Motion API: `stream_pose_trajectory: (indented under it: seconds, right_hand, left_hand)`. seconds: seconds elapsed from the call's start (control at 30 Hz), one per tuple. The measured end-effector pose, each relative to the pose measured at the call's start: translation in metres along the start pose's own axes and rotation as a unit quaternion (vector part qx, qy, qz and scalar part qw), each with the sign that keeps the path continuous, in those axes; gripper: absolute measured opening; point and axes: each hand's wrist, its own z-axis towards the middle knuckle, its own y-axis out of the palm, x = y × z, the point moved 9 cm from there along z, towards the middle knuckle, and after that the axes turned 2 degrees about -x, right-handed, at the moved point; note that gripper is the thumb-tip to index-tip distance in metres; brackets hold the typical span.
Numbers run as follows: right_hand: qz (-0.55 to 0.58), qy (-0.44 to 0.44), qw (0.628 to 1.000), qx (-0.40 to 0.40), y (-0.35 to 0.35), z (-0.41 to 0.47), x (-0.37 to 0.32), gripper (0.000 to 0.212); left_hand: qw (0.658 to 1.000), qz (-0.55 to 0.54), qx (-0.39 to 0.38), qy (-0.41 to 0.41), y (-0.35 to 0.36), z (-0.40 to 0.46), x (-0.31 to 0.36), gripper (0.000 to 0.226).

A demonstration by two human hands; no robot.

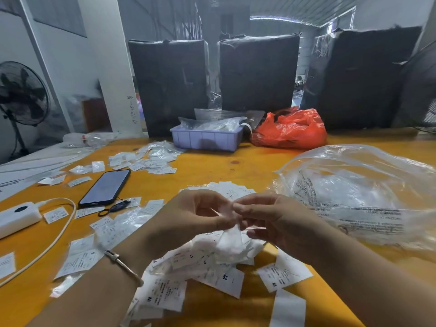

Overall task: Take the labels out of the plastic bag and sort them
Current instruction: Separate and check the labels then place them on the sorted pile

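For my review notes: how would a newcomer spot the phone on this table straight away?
Start at the lilac plastic bin at the far side of the yellow table, then come toward the camera and to the left. The phone lies flat there, screen up, among scattered white labels. It is the only dark, glossy slab; the white power bank beside it is pale.

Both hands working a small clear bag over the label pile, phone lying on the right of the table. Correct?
Not quite: the head view shows the phone on the left of the table. Both the left hand and right hand do pinch the small clear bag over the label pile.
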Motion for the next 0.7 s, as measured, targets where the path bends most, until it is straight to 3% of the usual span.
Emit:
stream_pose_trajectory:
  seconds: [0.13, 0.27, 0.33, 0.43, 0.57, 0.7]
  right_hand:
    - [-0.048, -0.038, 0.998, 0.021, 0.0, -0.003, -0.009, 0.045]
    - [-0.227, -0.1, 0.968, 0.036, 0.009, -0.009, -0.022, 0.088]
    - [-0.255, -0.123, 0.958, 0.036, 0.018, -0.012, -0.023, 0.096]
    - [-0.249, -0.157, 0.955, 0.043, 0.024, -0.013, -0.025, 0.083]
    - [-0.216, -0.174, 0.958, 0.076, 0.015, -0.014, -0.03, 0.043]
    - [-0.074, -0.152, 0.983, 0.074, -0.001, -0.009, -0.029, 0.02]
  left_hand:
    - [0.999, -0.009, 0.032, 0.029, -0.008, -0.002, 0.007, 0.02]
    - [0.995, -0.013, 0.091, 0.035, -0.02, -0.005, 0.008, 0.025]
    - [0.993, -0.018, 0.112, 0.031, -0.023, -0.005, 0.006, 0.028]
    - [0.993, -0.023, 0.115, 0.027, -0.019, -0.005, 0.004, 0.03]
    - [0.995, -0.031, 0.095, 0.027, -0.013, -0.005, 0.006, 0.024]
    - [0.996, -0.054, 0.063, 0.019, -0.01, -0.004, 0.005, 0.021]
